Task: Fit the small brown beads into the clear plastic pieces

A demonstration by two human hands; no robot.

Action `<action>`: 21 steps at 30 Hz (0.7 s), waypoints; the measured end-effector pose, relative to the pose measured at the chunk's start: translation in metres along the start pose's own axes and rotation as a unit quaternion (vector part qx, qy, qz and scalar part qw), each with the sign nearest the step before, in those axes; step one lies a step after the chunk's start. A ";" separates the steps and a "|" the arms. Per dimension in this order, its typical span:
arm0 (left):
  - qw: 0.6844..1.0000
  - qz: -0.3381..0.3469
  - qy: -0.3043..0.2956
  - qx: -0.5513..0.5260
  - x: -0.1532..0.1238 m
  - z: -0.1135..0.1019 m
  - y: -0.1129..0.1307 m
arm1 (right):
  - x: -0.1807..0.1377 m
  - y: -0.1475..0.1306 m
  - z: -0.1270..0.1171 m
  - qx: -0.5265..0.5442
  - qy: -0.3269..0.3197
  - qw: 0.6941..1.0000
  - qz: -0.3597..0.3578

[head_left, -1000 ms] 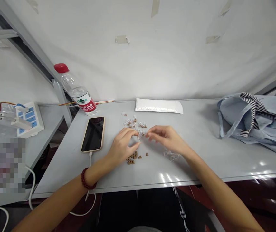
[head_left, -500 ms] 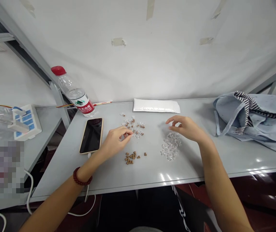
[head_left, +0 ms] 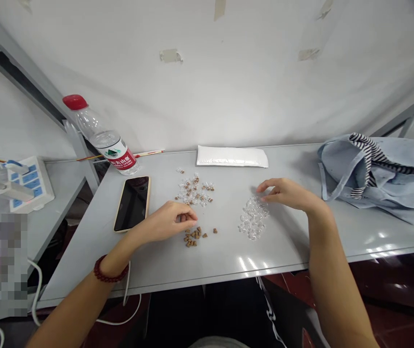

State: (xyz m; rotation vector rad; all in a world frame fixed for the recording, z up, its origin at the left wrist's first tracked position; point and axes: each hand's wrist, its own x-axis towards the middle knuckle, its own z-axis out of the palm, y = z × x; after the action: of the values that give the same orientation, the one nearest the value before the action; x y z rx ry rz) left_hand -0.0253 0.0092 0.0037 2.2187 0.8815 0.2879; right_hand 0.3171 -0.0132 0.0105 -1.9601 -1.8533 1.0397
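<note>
My left hand [head_left: 168, 222] rests on the grey table [head_left: 293, 241] with its fingers curled together, their tips at a small pile of brown pieces [head_left: 194, 236]. Whether it holds one I cannot make out. My right hand [head_left: 286, 193] reaches over a heap of clear plastic pieces [head_left: 252, 220], thumb and fingers pinched at the heap's top edge. Behind the brown pile lies a scatter of clear pieces with brown inserts [head_left: 194, 191].
A phone [head_left: 132, 203] on a charging cable lies left of my left hand. A red-capped water bottle [head_left: 103, 137] leans at the back left. A white pouch [head_left: 232, 157] lies against the wall. A blue bag with striped cloth [head_left: 377, 176] sits right. A power strip [head_left: 29, 181] is on the side table.
My hands were together at the middle, then parted. The left hand came down from the assembled scatter to the brown pile. The right hand swung right and lowered onto the clear heap.
</note>
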 end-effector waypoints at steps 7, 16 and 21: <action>0.996 0.082 0.033 0.017 0.000 0.022 0.007 | 0.003 -0.002 0.005 0.009 0.002 1.000 0.005; 0.983 0.147 0.053 0.100 0.005 0.049 0.006 | 0.009 -0.005 0.015 0.002 0.011 0.999 -0.034; 0.979 0.161 0.063 0.111 0.007 0.051 0.004 | -0.001 0.011 0.000 -0.020 0.028 0.999 -0.036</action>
State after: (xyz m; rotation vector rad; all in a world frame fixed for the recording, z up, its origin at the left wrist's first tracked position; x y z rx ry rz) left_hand 0.0042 -0.0163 -0.0303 2.5770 0.6411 0.5066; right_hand 0.3255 -0.0156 0.0035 -1.9100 -1.9134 0.9236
